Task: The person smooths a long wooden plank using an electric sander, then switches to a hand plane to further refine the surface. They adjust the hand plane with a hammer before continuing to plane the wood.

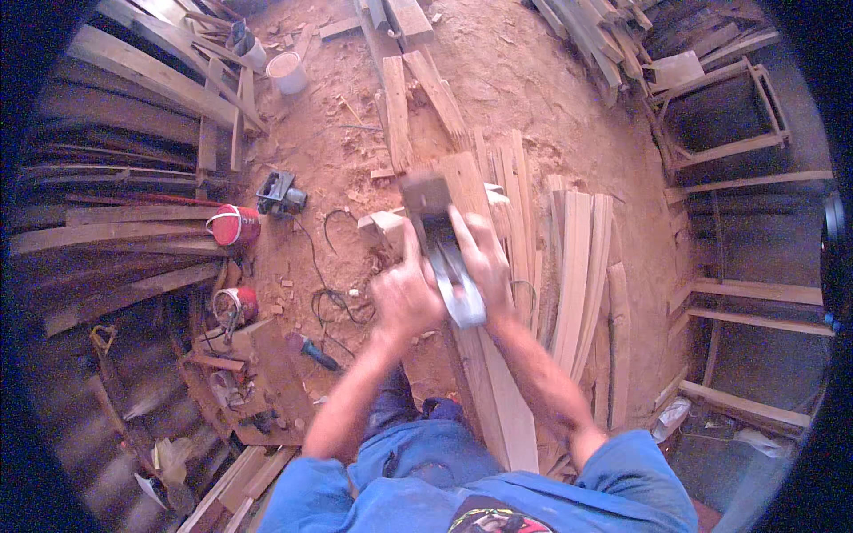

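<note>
A wooden hand plane [428, 194] with a grey metal blade sits in the middle of the view, slightly blurred. Its left side is gripped by my left hand [404, 298], the index finger lying forward along the body. Opposite it, my right hand [485, 266] is closed on the right side, also with a finger pointing forward. Beneath the plane runs a long pale plank [506, 417], stretching from near my body to beyond the tool. Whether the plane's sole touches the wood is hidden. A wooden block [382, 227] lies beside the plank's far part.
Long strips of wood [577, 275] lie to the right. On the left stand red buckets [233, 226], a black power tool [281, 194] with its cord, and a blue-handled tool [313, 352]. A white bucket [286, 73] stands farther off. Shavings cover the floor; timber stacks line both sides.
</note>
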The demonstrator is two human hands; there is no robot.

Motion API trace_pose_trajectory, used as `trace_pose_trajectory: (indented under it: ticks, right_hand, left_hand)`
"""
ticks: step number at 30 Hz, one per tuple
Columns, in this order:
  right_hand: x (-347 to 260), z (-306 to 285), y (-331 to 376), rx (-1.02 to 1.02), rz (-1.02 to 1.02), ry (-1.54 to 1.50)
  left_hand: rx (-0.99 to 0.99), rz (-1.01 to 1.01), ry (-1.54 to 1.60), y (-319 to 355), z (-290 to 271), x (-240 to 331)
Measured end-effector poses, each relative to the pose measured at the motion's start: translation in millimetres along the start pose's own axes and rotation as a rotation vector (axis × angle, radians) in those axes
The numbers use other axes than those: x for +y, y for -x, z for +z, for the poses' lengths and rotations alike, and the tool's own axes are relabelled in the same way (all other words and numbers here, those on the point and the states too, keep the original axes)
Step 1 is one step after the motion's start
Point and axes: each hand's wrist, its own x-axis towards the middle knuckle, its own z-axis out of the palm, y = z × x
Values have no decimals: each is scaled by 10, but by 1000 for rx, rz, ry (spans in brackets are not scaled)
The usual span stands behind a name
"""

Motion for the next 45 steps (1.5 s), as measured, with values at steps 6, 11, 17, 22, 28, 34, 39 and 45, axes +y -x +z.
trace_pose_trajectory:
  ticks: [6,11,17,22,28,34,39,45]
  right_hand:
    - [-396,-1004,1905,-174,105,1]
    - [-5,-338,1007,-219,127,-10]
    - [196,840,-2054,59,24,60]
    - [-29,789,-3109,63,-18,25]
    - [8,657,-2064,125,-57,-85]
    - [-230,35,-117,22,16,29]
    - [-322,-605,1455,-101,129,37]
    - [-283,-435,778,-5,50,-20]
  left_hand:
    - [-214,-24,216,1904,144,507]
    - [-101,15,64,839,227,67]
    - [116,-92,187,-2054,-363,-354]
    - [134,74,105,-2942,-985,-501]
    - [51,72,-9,-2016,-707,-433]
    - [-171,61,74,-142,-348,-103]
    - [-264,64,170,1373,57,207]
    - [-287,-45,154,739,-25,145]
